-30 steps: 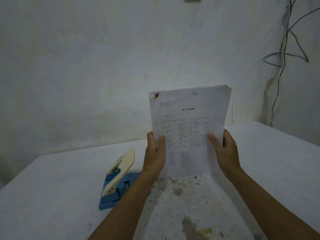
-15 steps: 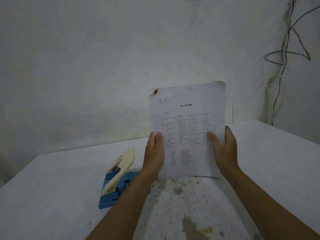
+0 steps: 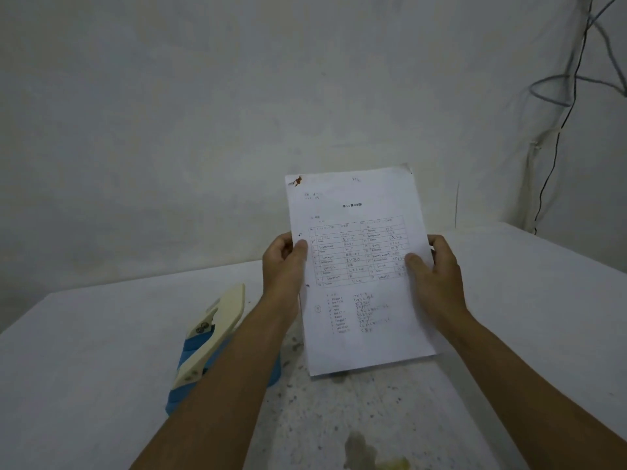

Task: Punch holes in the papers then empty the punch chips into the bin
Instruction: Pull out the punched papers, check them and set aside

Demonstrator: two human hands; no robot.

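Papers lower, between both grips.

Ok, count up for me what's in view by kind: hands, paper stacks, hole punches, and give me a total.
Hands: 2, left hand and right hand, both holding the papers
Paper stacks: 1, the papers
Hole punches: 1, the hole punch on the table
Total: 4

Papers are held upright above the table, gripped at both side edges: left hand at 9 o'clock, right hand at 3 o'clock, thumbs laid on the printed face. Punch is seen at 8 o'clock of the papers, resting on the table, lever raised. Cables are run down the wall at 2 o'clock.
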